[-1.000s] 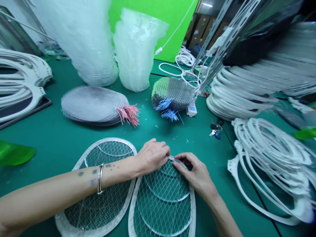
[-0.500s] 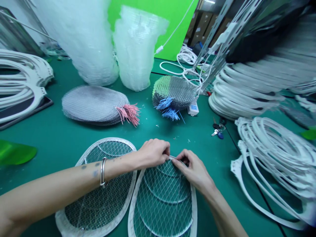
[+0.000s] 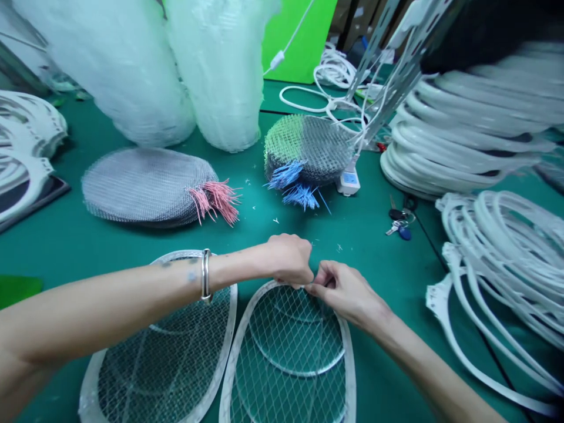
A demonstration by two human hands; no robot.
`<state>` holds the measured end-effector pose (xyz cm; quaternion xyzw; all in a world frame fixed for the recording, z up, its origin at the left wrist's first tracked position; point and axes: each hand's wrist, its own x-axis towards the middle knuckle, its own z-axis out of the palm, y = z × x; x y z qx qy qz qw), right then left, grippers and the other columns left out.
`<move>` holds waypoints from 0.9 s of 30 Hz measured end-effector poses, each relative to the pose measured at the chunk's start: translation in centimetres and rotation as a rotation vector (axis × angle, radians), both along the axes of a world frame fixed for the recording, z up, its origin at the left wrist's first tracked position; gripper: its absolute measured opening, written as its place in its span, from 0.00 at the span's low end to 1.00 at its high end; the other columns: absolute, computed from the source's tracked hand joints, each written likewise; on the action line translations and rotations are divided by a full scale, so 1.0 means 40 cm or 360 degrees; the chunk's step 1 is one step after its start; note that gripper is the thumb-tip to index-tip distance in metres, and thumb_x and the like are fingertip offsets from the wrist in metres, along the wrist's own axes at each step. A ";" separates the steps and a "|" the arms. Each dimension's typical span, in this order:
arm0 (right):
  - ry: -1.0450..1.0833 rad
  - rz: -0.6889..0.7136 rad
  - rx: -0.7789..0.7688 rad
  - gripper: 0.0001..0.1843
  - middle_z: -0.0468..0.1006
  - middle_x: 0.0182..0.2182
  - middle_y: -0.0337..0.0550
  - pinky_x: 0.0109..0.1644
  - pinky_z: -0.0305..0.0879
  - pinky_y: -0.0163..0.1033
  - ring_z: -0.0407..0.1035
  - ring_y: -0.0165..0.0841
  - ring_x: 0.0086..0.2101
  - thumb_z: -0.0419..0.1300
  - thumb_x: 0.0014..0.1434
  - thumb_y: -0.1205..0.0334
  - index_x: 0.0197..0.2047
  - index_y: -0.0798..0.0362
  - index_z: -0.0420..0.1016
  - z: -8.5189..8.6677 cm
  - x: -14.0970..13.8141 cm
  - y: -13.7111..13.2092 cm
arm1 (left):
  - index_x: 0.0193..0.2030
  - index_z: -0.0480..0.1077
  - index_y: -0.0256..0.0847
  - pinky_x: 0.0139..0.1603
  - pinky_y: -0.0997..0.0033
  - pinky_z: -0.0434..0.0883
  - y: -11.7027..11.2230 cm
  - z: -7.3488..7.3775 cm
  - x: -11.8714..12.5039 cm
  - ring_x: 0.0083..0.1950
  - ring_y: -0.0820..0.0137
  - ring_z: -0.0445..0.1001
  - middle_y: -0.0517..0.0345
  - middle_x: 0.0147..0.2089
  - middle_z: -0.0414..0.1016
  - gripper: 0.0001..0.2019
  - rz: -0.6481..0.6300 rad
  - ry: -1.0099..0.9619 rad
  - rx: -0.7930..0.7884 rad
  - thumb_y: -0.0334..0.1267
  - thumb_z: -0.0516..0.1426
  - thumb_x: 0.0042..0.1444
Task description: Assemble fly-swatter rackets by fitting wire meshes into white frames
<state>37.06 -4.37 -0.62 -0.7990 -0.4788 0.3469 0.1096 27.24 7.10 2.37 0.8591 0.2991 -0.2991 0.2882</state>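
Observation:
Two oval racket heads with white rims and metal mesh lie side by side in front of me. At the top of the right-hand racket frame [image 3: 348, 376], my left hand [image 3: 289, 258] is closed, knuckles up, its fingers bent down onto the rim; its fingertips are mostly hidden. Close beside it, my right hand [image 3: 348, 292] pinches the same rim with thumb and forefinger. Curved bands show through the mesh below. My left forearm, with a silver bracelet [image 3: 205, 276], crosses over the left-hand racket frame [image 3: 90, 376] and covers part of it.
Beyond my hands lie a grey mesh stack [image 3: 145, 185] with pink wires and a smaller mesh stack [image 3: 324, 147] with blue wires. Keys [image 3: 400, 224] lie to the right. White frames [image 3: 506, 252] pile up at right; clear plastic stacks [image 3: 224, 76] stand behind.
The view has shifted, so the mesh stacks sit further left and higher. My left hand has turned more knuckles-up over the rim and moved closer to my right hand, which still pinches there.

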 end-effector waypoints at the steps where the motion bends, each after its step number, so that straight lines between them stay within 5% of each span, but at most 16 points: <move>1: -0.0030 -0.0002 0.0008 0.10 0.72 0.20 0.36 0.22 0.49 0.35 0.62 0.30 0.21 0.63 0.46 0.61 0.20 0.48 0.65 0.003 -0.004 0.004 | 0.26 0.76 0.37 0.33 0.70 0.73 -0.001 -0.001 0.001 0.28 0.65 0.76 0.54 0.23 0.77 0.06 0.0001 -0.0012 -0.0012 0.32 0.61 0.37; 6: -0.0010 0.0020 -0.0002 0.11 0.71 0.16 0.35 0.22 0.51 0.34 0.63 0.31 0.21 0.65 0.40 0.66 0.16 0.49 0.65 0.011 -0.005 0.034 | 0.24 0.75 0.37 0.32 0.70 0.73 -0.009 0.003 -0.020 0.26 0.65 0.76 0.53 0.21 0.76 0.03 0.0032 -0.0074 -0.0035 0.32 0.62 0.39; 9: 0.0051 0.0003 0.0109 0.08 0.75 0.20 0.36 0.25 0.58 0.35 0.67 0.31 0.23 0.68 0.40 0.62 0.20 0.49 0.71 0.014 0.003 0.020 | 0.29 0.76 0.40 0.36 0.69 0.72 -0.006 0.012 -0.072 0.34 0.63 0.78 0.54 0.30 0.80 0.07 0.0090 -0.0261 0.0051 0.39 0.65 0.41; 14: -0.0059 -0.0388 0.0499 0.21 0.77 0.44 0.46 0.43 0.67 0.41 0.71 0.35 0.37 0.56 0.58 0.43 0.45 0.50 0.71 0.025 -0.016 -0.165 | 0.40 0.75 0.46 0.34 0.72 0.66 -0.004 0.007 -0.224 0.41 0.65 0.76 0.57 0.41 0.80 0.14 0.0305 -0.0597 0.0225 0.51 0.57 0.56; 17: -0.0204 -0.0780 0.0471 0.27 0.75 0.45 0.49 0.42 0.68 0.46 0.71 0.40 0.38 0.53 0.57 0.36 0.46 0.49 0.70 0.019 -0.067 -0.327 | 0.36 0.75 0.45 0.31 0.71 0.62 -0.029 -0.010 -0.288 0.37 0.64 0.76 0.57 0.36 0.79 0.14 0.0356 -0.0706 0.0322 0.52 0.56 0.57; 20: -0.0338 -0.0948 0.0351 0.30 0.75 0.43 0.51 0.41 0.68 0.51 0.69 0.47 0.40 0.59 0.49 0.31 0.44 0.47 0.74 -0.009 -0.138 -0.438 | 0.35 0.75 0.44 0.30 0.71 0.61 -0.067 -0.035 -0.300 0.36 0.63 0.76 0.57 0.35 0.79 0.12 0.0347 -0.0759 0.0385 0.50 0.59 0.55; 24: -0.0267 -0.1044 0.0450 0.26 0.77 0.42 0.51 0.46 0.68 0.55 0.69 0.51 0.44 0.60 0.49 0.33 0.40 0.46 0.76 -0.040 -0.209 -0.469 | 0.37 0.74 0.42 0.31 0.71 0.61 -0.094 -0.067 -0.281 0.37 0.62 0.76 0.55 0.35 0.79 0.08 0.0422 -0.0748 0.0445 0.43 0.59 0.56; 27: 0.0169 -0.1338 0.0596 0.26 0.79 0.43 0.50 0.47 0.71 0.51 0.72 0.49 0.44 0.65 0.47 0.38 0.41 0.48 0.76 -0.031 -0.223 -0.452 | 0.37 0.73 0.43 0.31 0.71 0.62 -0.092 -0.075 -0.278 0.36 0.63 0.76 0.56 0.34 0.79 0.09 0.0454 -0.0746 0.0429 0.44 0.58 0.56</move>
